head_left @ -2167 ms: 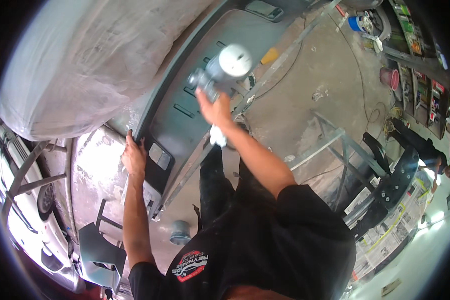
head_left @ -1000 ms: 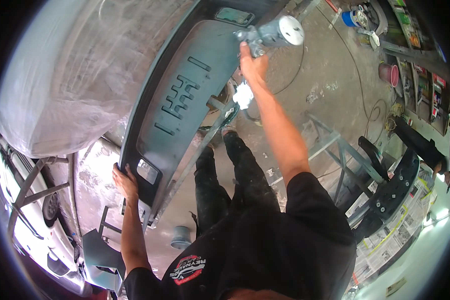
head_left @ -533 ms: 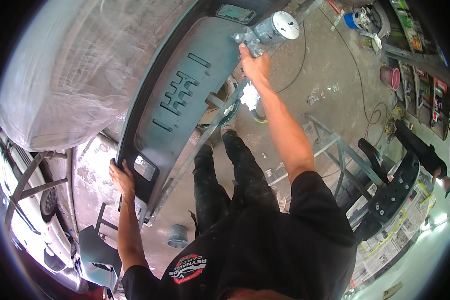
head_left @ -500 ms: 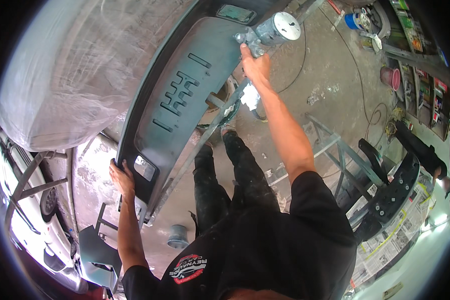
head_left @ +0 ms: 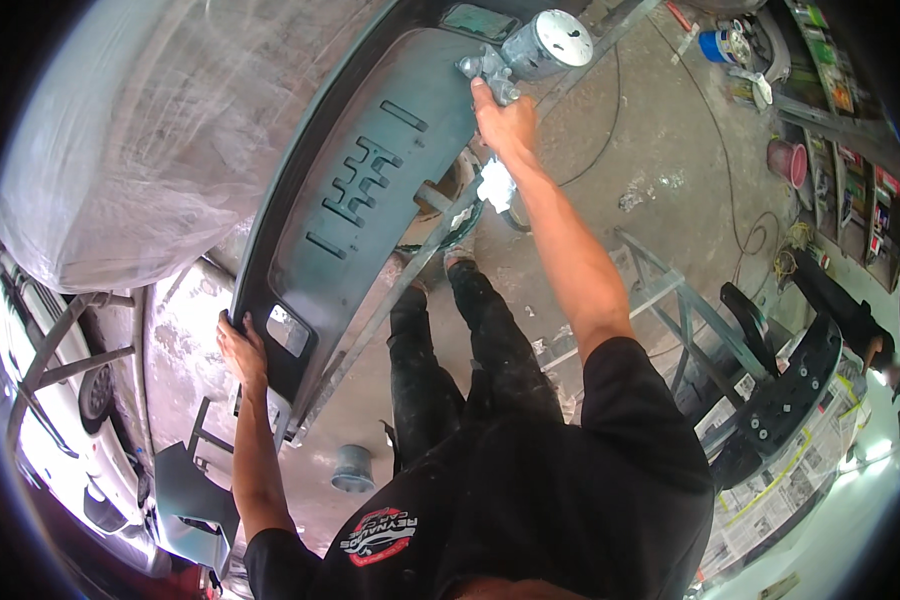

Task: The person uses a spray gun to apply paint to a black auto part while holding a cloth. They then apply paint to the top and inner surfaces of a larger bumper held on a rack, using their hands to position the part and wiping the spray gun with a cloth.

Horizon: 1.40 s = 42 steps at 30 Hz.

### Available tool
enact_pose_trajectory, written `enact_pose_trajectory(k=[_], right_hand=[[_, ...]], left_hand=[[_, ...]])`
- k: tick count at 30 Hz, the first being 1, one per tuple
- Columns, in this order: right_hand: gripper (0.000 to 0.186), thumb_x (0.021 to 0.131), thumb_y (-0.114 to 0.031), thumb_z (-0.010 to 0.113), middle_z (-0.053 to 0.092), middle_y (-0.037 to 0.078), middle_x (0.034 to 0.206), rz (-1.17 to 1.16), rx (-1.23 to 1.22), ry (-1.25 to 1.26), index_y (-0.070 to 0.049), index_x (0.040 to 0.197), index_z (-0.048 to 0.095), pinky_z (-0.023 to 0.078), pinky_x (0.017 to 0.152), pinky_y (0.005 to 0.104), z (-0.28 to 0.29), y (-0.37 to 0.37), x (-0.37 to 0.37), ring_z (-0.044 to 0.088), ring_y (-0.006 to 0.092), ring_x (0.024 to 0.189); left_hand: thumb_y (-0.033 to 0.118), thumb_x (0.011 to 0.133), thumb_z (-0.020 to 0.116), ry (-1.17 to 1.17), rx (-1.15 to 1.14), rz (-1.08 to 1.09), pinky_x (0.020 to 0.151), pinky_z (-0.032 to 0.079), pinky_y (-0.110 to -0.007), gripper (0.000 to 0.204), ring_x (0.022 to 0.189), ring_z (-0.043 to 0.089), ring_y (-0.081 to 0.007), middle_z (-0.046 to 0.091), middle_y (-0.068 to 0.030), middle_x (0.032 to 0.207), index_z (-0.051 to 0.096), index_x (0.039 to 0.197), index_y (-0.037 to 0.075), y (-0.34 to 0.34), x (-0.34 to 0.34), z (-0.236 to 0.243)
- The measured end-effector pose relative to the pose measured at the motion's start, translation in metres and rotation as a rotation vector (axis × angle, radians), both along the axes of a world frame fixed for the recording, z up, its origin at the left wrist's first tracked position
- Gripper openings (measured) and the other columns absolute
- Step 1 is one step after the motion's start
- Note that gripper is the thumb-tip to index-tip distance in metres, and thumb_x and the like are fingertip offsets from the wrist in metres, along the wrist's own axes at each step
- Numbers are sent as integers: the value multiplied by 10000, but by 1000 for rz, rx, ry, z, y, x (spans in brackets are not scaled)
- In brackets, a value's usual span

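Observation:
A long dark grey-green bumper-like panel (head_left: 370, 120) with slotted cutouts lies aslant on a metal stand (head_left: 400, 285). My right hand (head_left: 506, 124) is wrapped round a spray gun (head_left: 488, 72) with a large silver cup (head_left: 547, 45), held over the panel's far right part. The gun's handle is mostly hidden by my fingers. At the panel's near left end, my left hand (head_left: 243, 348) grips its edge beside a rectangular opening (head_left: 289, 331), thumb on top and the fingers partly out of sight.
Plastic sheeting (head_left: 140, 130) covers a large object on the left. A hose (head_left: 718, 150) trails over the floor. Another stand (head_left: 685, 300) and a black part on newspaper (head_left: 770, 490) are at right. A grey bucket (head_left: 353, 468) stands near my legs; a person (head_left: 855, 310) is far right.
My right hand and the spray gun have shifted slightly left and toward the far side along the panel. My left hand keeps its grip on the panel's edge.

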State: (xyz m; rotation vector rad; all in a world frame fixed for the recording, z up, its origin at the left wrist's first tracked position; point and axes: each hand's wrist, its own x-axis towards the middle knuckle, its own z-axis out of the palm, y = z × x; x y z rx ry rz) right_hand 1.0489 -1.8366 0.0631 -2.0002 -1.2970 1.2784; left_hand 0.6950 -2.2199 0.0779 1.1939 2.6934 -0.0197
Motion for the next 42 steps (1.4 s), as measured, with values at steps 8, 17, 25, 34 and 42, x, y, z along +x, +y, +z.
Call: enact_pose_trajectory(k=[8, 17, 25, 34, 42], right_hand=[[461, 873, -418, 595, 667, 171, 683, 38, -27, 90, 19, 745, 665, 495, 723, 448, -3, 12, -23, 663, 345, 727], [465, 869, -433, 577, 696, 246, 907, 180, 48, 3, 14, 906, 701, 493, 850, 468, -21, 22, -48, 648, 437, 934], [463, 868, -428, 575, 699, 241, 882, 198, 2, 19, 18, 888, 698, 493, 852, 466, -16, 16, -50, 650, 433, 922], [473, 875, -431, 599, 689, 246, 814, 309, -174, 117, 30, 802, 678, 507, 782, 468, 13, 9, -52, 656, 439, 847], [486, 867, -447, 614, 691, 245, 829, -32, 144, 31, 33, 860, 687, 499, 807, 472, -33, 17, -52, 656, 444, 865]], left_hand=[[313, 971, 562, 17, 0, -31, 899, 454, -482, 476, 1039, 573, -427, 586, -266, 1142, 470, 1294, -24, 0, -1, -1], [321, 979, 548, 5, -42, -7, 929, 447, -479, 486, 1071, 568, -428, 582, -271, 1172, 461, 1304, -29, 0, 0, 1], [306, 972, 562, 10, -20, -15, 918, 441, -476, 476, 1065, 559, -420, 583, -263, 1166, 473, 1302, -25, 3, 1, 2], [305, 965, 575, 13, -37, 23, 931, 441, -478, 480, 1075, 558, -417, 579, -259, 1166, 474, 1303, -21, -2, -1, 2], [287, 965, 574, 26, 9, -28, 925, 440, -476, 465, 1071, 556, -417, 582, -260, 1156, 479, 1293, -28, 0, -1, -1]])
